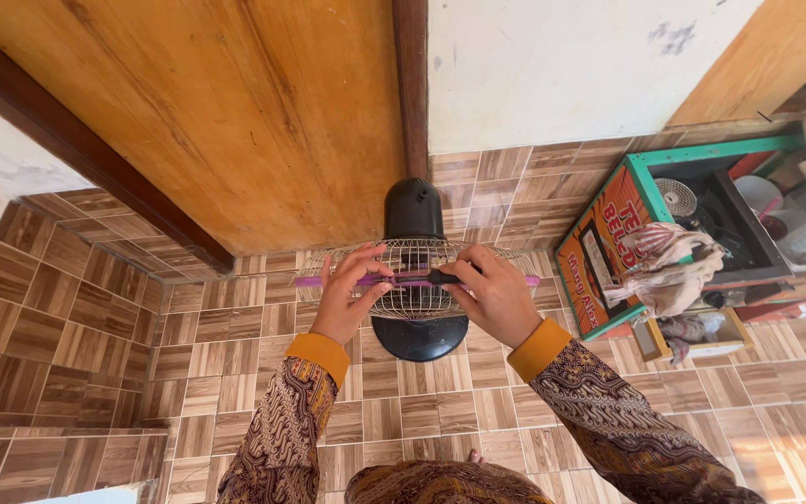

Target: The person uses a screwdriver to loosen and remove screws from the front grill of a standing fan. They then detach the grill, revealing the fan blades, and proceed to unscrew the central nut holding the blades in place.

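On the tiled floor (422, 411) in front of a wooden door (235, 112), a small fan (412, 271) stands upright, and both of the person's hands are at its wire cage. The left hand (345, 297) has its grip closed on the cage's purple rim band (328, 279), thumb low against the wires and fingers curled over the top edge. The right hand (492, 297) meets it from the other side, its grip pinched narrow around a small dark clip or fastener (440, 277) that sits on the band near the middle of the cage; what exactly the piece is, I cannot tell. The fan's black motor housing (412, 209) rises behind the cage, and its round black base (420, 338) rests on the tiles just below the hands. Both arms wear patterned sleeves with mustard-yellow cuffs (319, 353). Off to the right, well apart from the fan, a green-edged box (673, 233) sits on the floor holding odd parts, with a crumpled cloth (669, 275) draped over its edge.
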